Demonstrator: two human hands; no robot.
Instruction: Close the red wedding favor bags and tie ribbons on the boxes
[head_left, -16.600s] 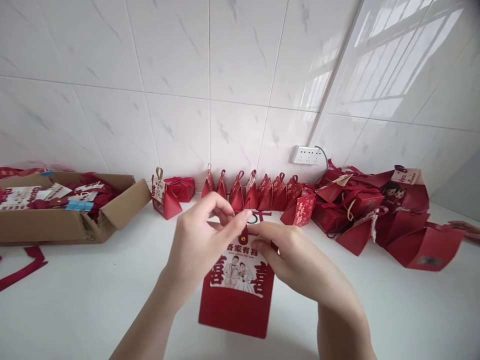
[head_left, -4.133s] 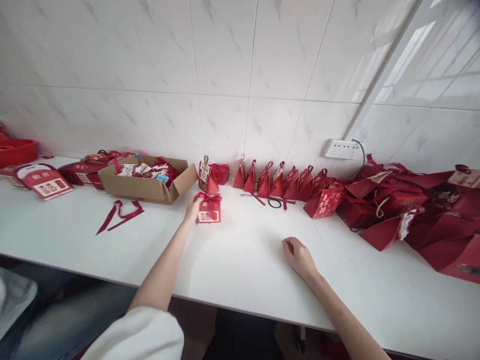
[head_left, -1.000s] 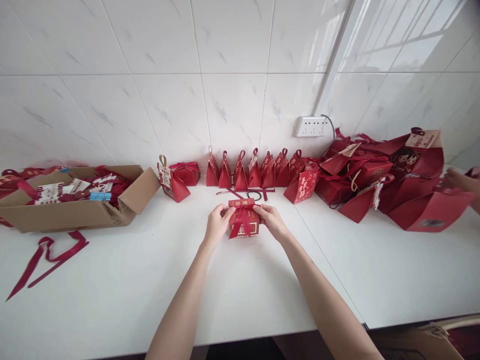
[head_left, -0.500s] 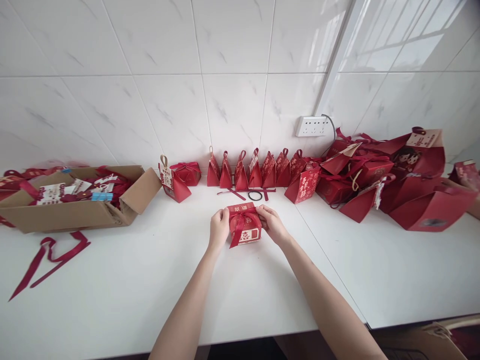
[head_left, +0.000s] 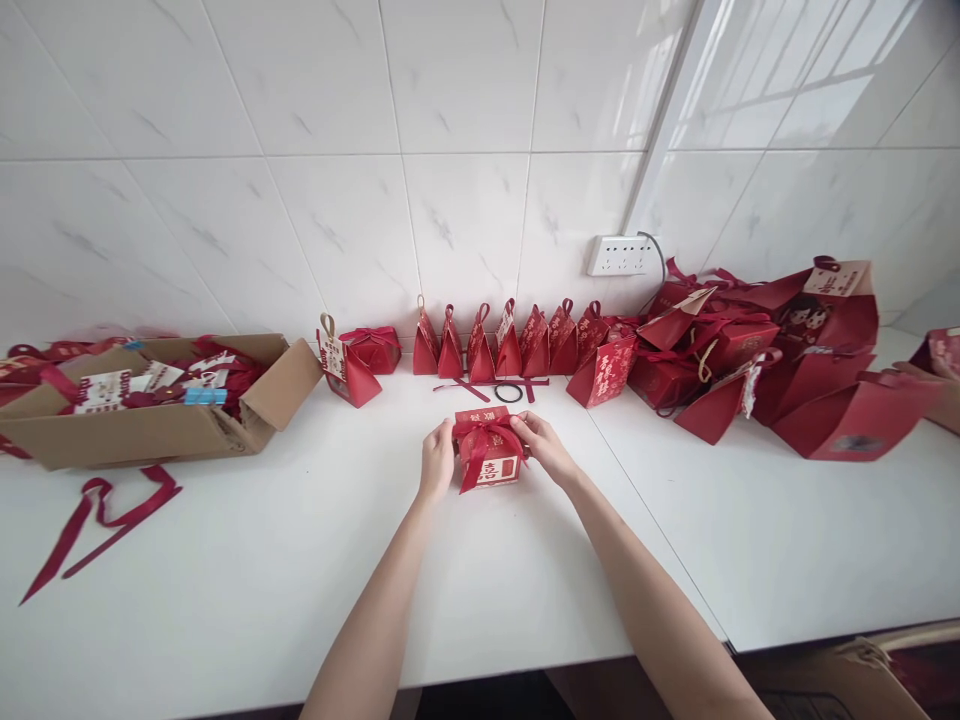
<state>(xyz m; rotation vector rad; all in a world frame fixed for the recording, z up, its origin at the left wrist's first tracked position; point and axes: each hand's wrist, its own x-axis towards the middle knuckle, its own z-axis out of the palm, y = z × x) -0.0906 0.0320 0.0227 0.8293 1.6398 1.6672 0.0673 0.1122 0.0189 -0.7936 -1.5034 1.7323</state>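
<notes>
A small red gift box tied with a red ribbon bow stands on the white counter in the middle of the view. My left hand grips its left side with curled fingers. My right hand holds its right side, fingertips at the bow's right loop. Both hands rest on the counter around the box.
Behind the box lie a black ring and a loose ribbon strip, then a row of red pyramid boxes along the wall. A cardboard carton sits at left, loose ribbon before it. Red bags pile at right, another person's hand beside them.
Both hands drew the ribbon-tied box slightly nearer on the counter and shifted their grip at the bow. The person's hand at far right moved.
</notes>
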